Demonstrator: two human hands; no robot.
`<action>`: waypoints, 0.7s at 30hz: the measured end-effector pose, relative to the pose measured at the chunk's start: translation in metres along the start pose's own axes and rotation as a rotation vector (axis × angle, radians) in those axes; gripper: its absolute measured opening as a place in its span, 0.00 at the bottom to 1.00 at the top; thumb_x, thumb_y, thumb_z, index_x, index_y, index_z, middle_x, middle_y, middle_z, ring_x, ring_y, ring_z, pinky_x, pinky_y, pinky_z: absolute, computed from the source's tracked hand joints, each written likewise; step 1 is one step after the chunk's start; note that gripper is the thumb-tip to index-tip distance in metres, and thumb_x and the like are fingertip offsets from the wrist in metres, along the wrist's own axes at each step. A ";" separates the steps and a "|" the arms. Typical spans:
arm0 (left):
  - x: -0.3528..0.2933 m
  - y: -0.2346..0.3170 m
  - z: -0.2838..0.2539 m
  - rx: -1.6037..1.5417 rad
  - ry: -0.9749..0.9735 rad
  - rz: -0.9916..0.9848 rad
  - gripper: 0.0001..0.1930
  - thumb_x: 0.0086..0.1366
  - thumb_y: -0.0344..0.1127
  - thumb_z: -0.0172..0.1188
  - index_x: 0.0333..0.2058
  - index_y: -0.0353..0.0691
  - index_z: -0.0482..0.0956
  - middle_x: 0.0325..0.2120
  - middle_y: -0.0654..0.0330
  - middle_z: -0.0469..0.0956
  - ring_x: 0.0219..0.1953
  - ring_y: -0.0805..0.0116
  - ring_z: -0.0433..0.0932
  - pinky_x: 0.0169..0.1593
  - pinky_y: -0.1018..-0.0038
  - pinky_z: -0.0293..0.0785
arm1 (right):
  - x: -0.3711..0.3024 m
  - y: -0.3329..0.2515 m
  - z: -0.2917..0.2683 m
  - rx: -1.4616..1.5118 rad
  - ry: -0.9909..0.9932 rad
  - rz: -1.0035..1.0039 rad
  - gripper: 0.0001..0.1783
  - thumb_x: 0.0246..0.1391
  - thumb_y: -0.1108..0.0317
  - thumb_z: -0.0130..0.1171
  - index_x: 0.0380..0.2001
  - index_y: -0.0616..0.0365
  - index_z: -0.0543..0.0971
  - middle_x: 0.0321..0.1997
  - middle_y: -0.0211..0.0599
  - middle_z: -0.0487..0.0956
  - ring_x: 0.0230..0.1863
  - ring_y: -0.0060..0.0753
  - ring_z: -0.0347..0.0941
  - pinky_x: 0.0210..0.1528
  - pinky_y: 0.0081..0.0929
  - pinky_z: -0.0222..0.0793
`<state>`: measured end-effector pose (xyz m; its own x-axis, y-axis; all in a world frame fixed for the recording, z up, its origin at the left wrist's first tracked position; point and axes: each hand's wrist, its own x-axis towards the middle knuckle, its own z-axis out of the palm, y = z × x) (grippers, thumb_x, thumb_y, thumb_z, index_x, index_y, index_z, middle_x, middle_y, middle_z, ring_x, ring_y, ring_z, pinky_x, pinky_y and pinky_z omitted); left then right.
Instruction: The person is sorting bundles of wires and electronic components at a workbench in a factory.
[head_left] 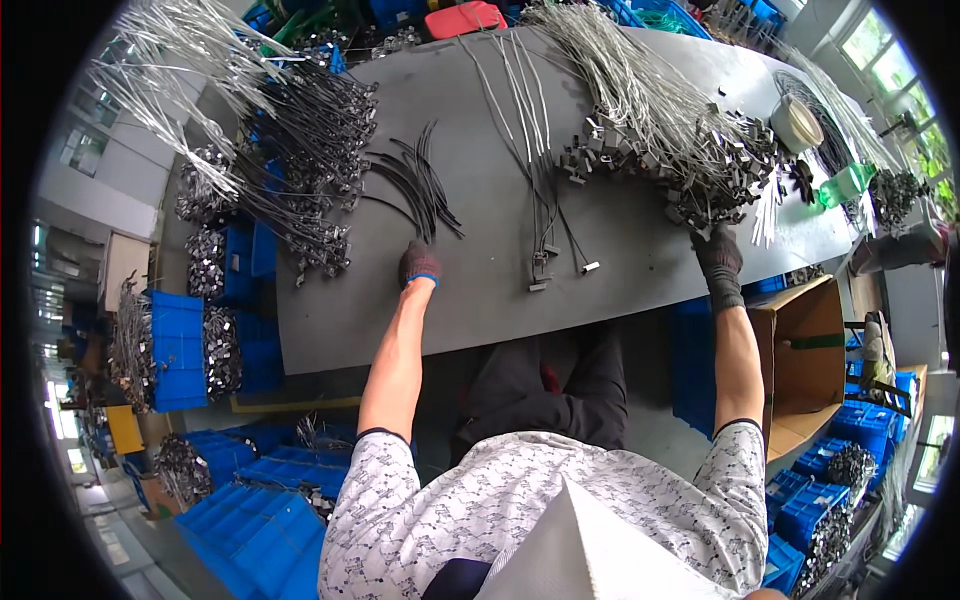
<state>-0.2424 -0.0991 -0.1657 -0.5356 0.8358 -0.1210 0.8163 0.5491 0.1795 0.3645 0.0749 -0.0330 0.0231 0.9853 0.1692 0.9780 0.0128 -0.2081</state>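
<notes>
My left hand (420,262), in a dark knitted glove with a blue cuff edge, is closed around the near ends of a loose bunch of thin black tubes (425,190) on the grey table. At the near edge of a big pile of silvery cables with metal end fittings (690,165), my gloved right hand (718,262) has its fingers bent against the fittings. What those fingers pinch blends into the dark pile. Between the hands lie several separate cables (540,190), their black-sleeved ends and small metal clips (540,272) pointing toward me.
Another heap of black-sleeved cables (310,150) covers the table's left end. To the right are a green bottle (846,186), a tape roll (797,124) and white ties (768,208). Blue crates (180,350) stand left; an open cardboard box (805,360) stands below the table's right edge.
</notes>
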 end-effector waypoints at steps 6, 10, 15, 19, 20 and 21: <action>-0.066 0.034 -0.025 -1.314 -0.625 -0.537 0.13 0.62 0.47 0.65 0.31 0.44 0.81 0.29 0.56 0.83 0.28 0.66 0.80 0.26 0.71 0.75 | -0.087 0.081 0.005 1.122 -0.518 0.442 0.12 0.60 0.61 0.59 0.35 0.60 0.78 0.24 0.35 0.76 0.22 0.29 0.72 0.25 0.32 0.72; -0.108 0.065 -0.045 -1.745 -0.593 -0.419 0.06 0.67 0.38 0.61 0.37 0.44 0.79 0.29 0.62 0.81 0.25 0.76 0.77 0.24 0.79 0.73 | -0.154 0.078 0.004 0.336 -0.003 0.265 0.10 0.56 0.64 0.60 0.40 0.55 0.80 0.37 0.51 0.82 0.42 0.55 0.81 0.42 0.43 0.75; -0.145 0.150 -0.063 -1.969 -0.710 -0.317 0.04 0.67 0.35 0.62 0.38 0.44 0.78 0.31 0.62 0.81 0.27 0.77 0.77 0.27 0.81 0.75 | -0.332 0.131 0.009 0.016 -0.011 0.062 0.09 0.60 0.65 0.52 0.40 0.55 0.75 0.33 0.54 0.80 0.32 0.59 0.76 0.37 0.51 0.72; -0.181 0.226 -0.030 -1.830 -0.937 -0.075 0.04 0.67 0.34 0.61 0.38 0.43 0.78 0.32 0.61 0.81 0.33 0.72 0.80 0.35 0.76 0.81 | -0.530 0.164 0.010 0.409 -1.162 0.872 0.08 0.52 0.68 0.58 0.33 0.57 0.82 0.28 0.45 0.80 0.18 0.41 0.76 0.18 0.48 0.70; -0.198 0.257 -0.027 -1.834 -1.021 -0.062 0.04 0.67 0.33 0.61 0.39 0.42 0.77 0.31 0.60 0.80 0.32 0.70 0.81 0.36 0.74 0.81 | -0.570 0.156 0.006 0.310 -1.183 0.889 0.14 0.55 0.61 0.54 0.22 0.58 0.79 0.18 0.45 0.78 0.15 0.37 0.74 0.17 0.41 0.68; -0.225 0.297 -0.025 -1.884 -1.186 -0.066 0.05 0.67 0.32 0.61 0.39 0.41 0.77 0.30 0.58 0.80 0.31 0.67 0.81 0.37 0.73 0.82 | -0.666 0.231 0.036 0.288 -1.192 0.484 0.16 0.57 0.63 0.51 0.22 0.62 0.79 0.18 0.47 0.79 0.14 0.37 0.75 0.17 0.40 0.69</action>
<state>0.1149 -0.1242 -0.0609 0.3828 0.8371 -0.3908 -0.6657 0.5433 0.5116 0.5678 -0.5724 -0.2286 0.0157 0.4432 -0.8963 0.8404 -0.4916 -0.2284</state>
